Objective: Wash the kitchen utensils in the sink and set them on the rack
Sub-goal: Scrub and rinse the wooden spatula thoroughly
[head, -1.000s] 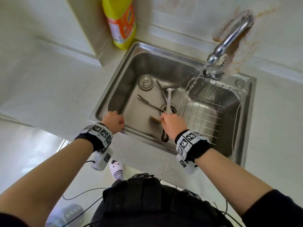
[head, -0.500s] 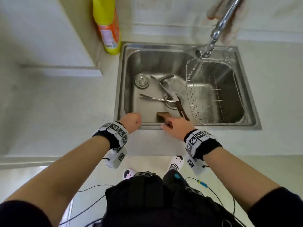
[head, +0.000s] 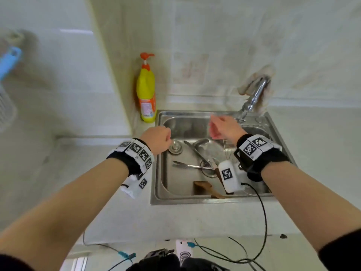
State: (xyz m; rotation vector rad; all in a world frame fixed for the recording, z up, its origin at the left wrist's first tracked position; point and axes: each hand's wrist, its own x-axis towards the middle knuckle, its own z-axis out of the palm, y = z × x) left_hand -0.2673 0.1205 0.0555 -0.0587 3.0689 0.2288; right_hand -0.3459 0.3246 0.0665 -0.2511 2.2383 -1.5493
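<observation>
In the steel sink (head: 162,173) lie metal tongs (head: 187,165), a metal ladle (head: 198,146) and a brown wooden spatula (head: 205,187). The wire rack (head: 226,151) sits in the sink's right half, mostly hidden behind my right wrist. My left hand (head: 156,138) hovers in a fist over the sink's left rim, holding nothing. My right hand (head: 222,127) is raised above the basin just left of the tap (head: 254,98), fingers loosely curled and blurred, with nothing in it.
A yellow detergent bottle (head: 146,90) with an orange pump stands at the sink's back left corner. A round drain plug (head: 175,148) sits in the basin near my left hand. Cables hang from my wrist sensors below the counter edge.
Both hands have lifted off the sink's front edge. My right hand has moved up and back toward the tap, my left over the left rim. The view has tilted up.
</observation>
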